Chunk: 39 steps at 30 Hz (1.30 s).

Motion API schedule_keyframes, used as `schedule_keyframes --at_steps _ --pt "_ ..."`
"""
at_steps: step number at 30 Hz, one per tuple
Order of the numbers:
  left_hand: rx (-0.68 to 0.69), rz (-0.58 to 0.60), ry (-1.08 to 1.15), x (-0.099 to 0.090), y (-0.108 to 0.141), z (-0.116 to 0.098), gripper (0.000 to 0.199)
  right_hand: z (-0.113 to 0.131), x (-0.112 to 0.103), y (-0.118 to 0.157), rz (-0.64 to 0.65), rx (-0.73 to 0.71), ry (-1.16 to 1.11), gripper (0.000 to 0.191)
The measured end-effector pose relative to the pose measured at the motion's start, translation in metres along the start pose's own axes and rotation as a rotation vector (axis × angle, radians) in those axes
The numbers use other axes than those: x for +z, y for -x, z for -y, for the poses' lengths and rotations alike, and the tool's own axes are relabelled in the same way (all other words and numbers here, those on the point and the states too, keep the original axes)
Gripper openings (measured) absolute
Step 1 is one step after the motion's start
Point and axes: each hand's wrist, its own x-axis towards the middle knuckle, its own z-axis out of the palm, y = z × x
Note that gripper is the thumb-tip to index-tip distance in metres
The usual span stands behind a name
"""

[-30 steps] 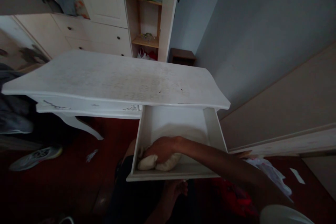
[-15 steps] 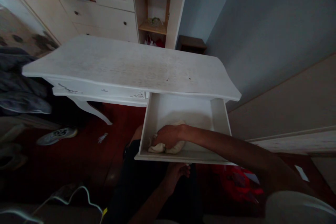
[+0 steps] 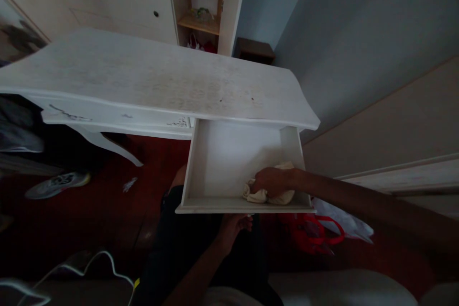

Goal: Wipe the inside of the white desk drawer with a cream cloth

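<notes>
A white drawer [image 3: 229, 153] is pulled out of the white desk [image 3: 186, 74]. Inside it, at the front right corner, my right hand [image 3: 272, 182] presses a crumpled cream cloth [image 3: 287, 196] onto the drawer floor, fingers closed round it. Just below the drawer's front edge is my left hand [image 3: 234, 227], its fingers curled together. A small pale spot shows at those fingertips, but what they hold, if anything, is too dark to make out.
Dark smudges mark the desk top. A red bag [image 3: 311, 234] lies on the floor to the right, beside a whitish plastic bag [image 3: 344, 220]. On the left are a shoe [image 3: 59, 185] and a white cable [image 3: 107, 260]. A cabinet [image 3: 129, 9] stands behind.
My right hand has slid the cloth from the drawer's front left to its front right. The left hand keeps its place under the drawer front. The view has shifted slightly.
</notes>
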Motion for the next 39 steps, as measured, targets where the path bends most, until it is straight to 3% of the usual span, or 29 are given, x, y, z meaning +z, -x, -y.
schedule_keyframes --at_steps 8,17,23,32,35,39 --pt "-0.009 0.012 0.004 0.000 0.000 -0.002 0.027 -0.018 0.026 0.022 -0.002 0.129 0.011 0.051" --pt "-0.009 0.019 0.001 -0.003 -0.002 -0.001 0.030 -0.008 0.013 0.018 0.014 0.337 0.044 0.040" --pt "-0.028 0.031 0.017 -0.005 -0.005 0.000 0.030 -0.018 0.007 0.018 -0.196 0.596 0.005 0.027" --pt "0.010 0.031 0.031 -0.007 -0.007 0.003 0.032 -0.044 -0.014 -0.004 -0.537 1.088 -0.056 0.033" --pt "-0.003 0.020 0.028 -0.008 -0.010 0.005 0.033 -0.055 -0.018 -0.009 -0.633 1.158 -0.039 0.041" --pt "-0.016 0.027 0.019 -0.010 -0.014 0.006 0.033 -0.066 -0.021 -0.009 -0.603 1.147 -0.133 0.047"
